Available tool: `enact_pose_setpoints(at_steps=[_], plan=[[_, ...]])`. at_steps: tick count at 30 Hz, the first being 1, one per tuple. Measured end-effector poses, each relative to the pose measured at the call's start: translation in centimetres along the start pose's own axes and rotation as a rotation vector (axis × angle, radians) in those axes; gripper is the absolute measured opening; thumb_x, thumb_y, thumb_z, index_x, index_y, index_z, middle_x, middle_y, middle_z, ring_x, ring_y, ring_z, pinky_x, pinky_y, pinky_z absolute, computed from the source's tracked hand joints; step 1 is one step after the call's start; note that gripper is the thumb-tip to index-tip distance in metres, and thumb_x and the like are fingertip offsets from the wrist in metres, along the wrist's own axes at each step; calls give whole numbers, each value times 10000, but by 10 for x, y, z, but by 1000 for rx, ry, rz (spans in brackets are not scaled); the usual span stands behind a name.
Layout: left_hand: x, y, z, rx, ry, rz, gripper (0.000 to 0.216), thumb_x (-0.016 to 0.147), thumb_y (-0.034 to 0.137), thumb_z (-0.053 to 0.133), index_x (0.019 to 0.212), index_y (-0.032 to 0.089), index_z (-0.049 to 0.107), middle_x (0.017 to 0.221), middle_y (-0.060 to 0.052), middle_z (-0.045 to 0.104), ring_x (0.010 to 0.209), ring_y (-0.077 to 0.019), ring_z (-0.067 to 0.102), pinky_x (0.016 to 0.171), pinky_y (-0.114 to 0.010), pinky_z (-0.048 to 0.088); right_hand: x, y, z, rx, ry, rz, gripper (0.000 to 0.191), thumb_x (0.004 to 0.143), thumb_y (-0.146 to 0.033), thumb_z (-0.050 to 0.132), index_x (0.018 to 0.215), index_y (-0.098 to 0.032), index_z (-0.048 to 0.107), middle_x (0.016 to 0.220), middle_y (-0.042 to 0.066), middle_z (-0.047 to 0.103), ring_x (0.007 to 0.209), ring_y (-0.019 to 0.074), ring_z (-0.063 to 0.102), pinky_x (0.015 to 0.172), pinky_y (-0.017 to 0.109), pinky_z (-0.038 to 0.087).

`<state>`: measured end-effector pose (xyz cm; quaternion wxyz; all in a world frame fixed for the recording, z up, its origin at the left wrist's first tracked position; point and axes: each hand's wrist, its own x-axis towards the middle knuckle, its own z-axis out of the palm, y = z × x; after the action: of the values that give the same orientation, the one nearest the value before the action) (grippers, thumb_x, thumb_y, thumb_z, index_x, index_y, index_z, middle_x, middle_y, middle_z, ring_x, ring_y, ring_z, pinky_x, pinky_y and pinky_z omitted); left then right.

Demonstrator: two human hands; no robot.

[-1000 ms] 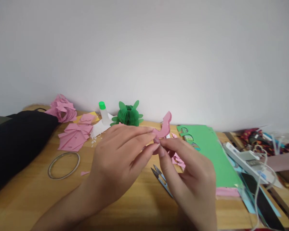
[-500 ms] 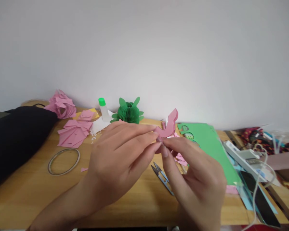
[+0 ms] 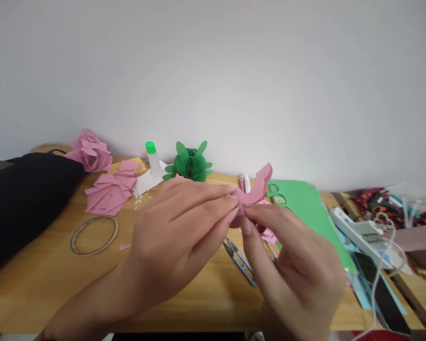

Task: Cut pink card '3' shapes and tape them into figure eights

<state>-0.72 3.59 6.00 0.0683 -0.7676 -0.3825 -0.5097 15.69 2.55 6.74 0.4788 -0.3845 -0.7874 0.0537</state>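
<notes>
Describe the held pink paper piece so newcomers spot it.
Find the wooden table by the pale wall, then the left hand and right hand meeting over it. Between their fingertips is the pink paper piece, its curved end rising right. Unlike the folded pink paper lying left, it is held up.

Across the table [image 3: 184,312], the bag [image 3: 28,199] lies at the far left, with the ring [image 3: 88,254] to its right and the folded paper [image 3: 110,194] behind the ring. Toward the wall [image 3: 213,85], the glue stick [image 3: 155,166] stands left of the honeycomb paper ball [image 3: 190,166], while the curved paper piece [image 3: 258,187] is above the table between the two hands, with the snips [image 3: 234,256] nearer the front. Right of these lie the card sheets [image 3: 308,218], then the power strip [image 3: 357,237], with the phone [image 3: 381,293] in front of it.
</notes>
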Motion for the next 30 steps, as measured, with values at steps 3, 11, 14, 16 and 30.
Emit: enact_pose_setpoints(at_steps=[3, 11, 14, 16, 30], plan=[[0, 0, 0, -5, 3, 7, 75, 925, 149, 624, 941, 145, 697, 1013, -28, 775, 932, -95, 706, 887, -223, 518, 0, -1, 0, -5, 9, 2, 188, 832, -20, 639, 976, -140, 665, 892, -18, 723, 810, 69, 650, 777, 158, 531], [0, -1, -1, 28, -33, 5, 101, 920, 130, 602, 940, 160, 696, 995, -27, 781, 923, -126, 726, 857, -249, 548, 1, 0, 0, 11, 2, 21, 230, 818, -27, 657, 974, -195, 659, 864, -24, 730, 752, 107, 665, 714, 223, 560], [1, 1, 0, 52, -22, -9, 101, 918, 141, 595, 910, 177, 689, 971, -21, 783, 890, -140, 735, 837, -268, 564, 1, 0, 0, 32, 9, 55, 247, 823, -39, 656, 980, -230, 672, 841, -20, 737, 701, 131, 663, 663, 263, 564], [2, 3, -1, 75, -7, -29, 100, 916, 151, 592, 907, 192, 682, 960, -10, 783, 878, -147, 738, 840, -285, 571, 0, 2, 0, 60, 25, 105, 223, 838, -65, 654, 962, -247, 687, 821, -17, 738, 675, 140, 661, 619, 273, 556], [-85, -153, -20, 414, -465, -761, 178, 778, 269, 482, 759, 186, 639, 856, -96, 752, 799, -257, 683, 714, -342, 500, -1, 20, -9, 158, 52, 283, 95, 865, -174, 674, 873, -241, 740, 684, -29, 700, 531, 108, 565, 528, 261, 494]])
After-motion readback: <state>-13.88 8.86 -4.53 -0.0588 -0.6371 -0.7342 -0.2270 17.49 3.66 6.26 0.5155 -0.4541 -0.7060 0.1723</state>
